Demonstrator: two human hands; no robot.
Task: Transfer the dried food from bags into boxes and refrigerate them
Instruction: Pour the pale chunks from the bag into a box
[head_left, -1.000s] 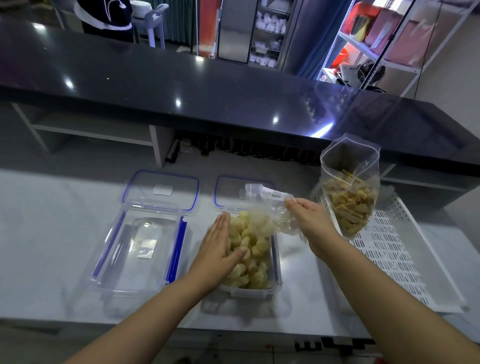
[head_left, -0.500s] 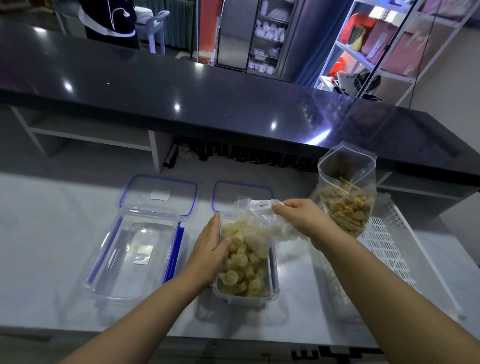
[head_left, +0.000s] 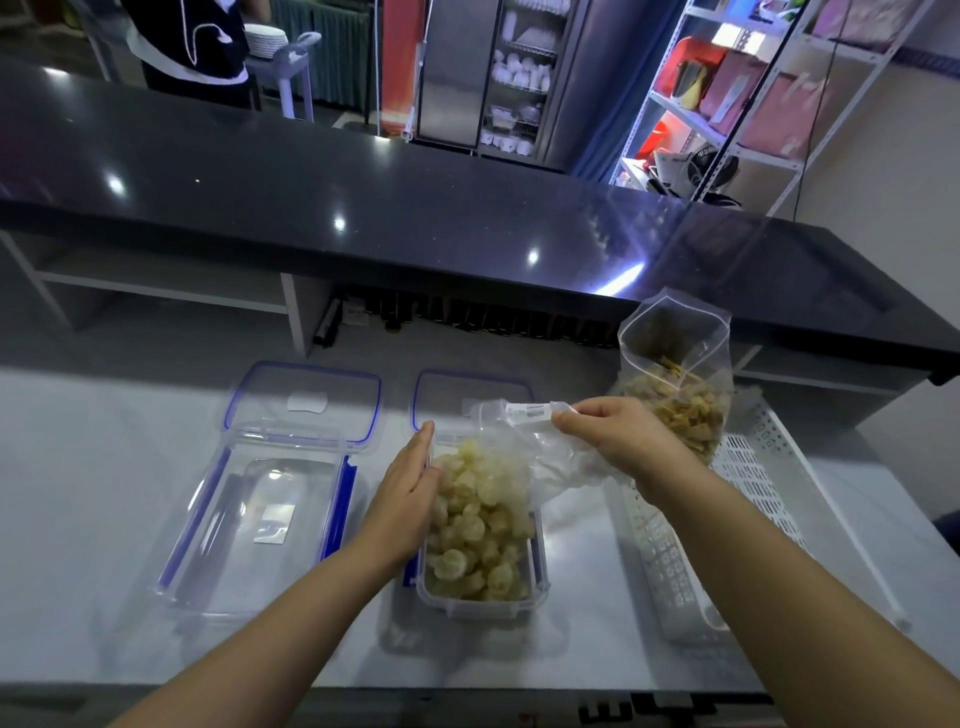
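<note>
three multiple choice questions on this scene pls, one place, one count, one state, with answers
1. Where is the bag of brown strips? A on the black counter; B in the white tray; C on the floor.
2. How many clear boxes lie open? A one; B two; C four.
3. The right hand is: A pinching the crumpled bag; B flat on the table; C closing a lid.
1 B, it stands in the tray. 2 B, an empty left box and a filled middle box. 3 A, it grips the bag's top edge.
</note>
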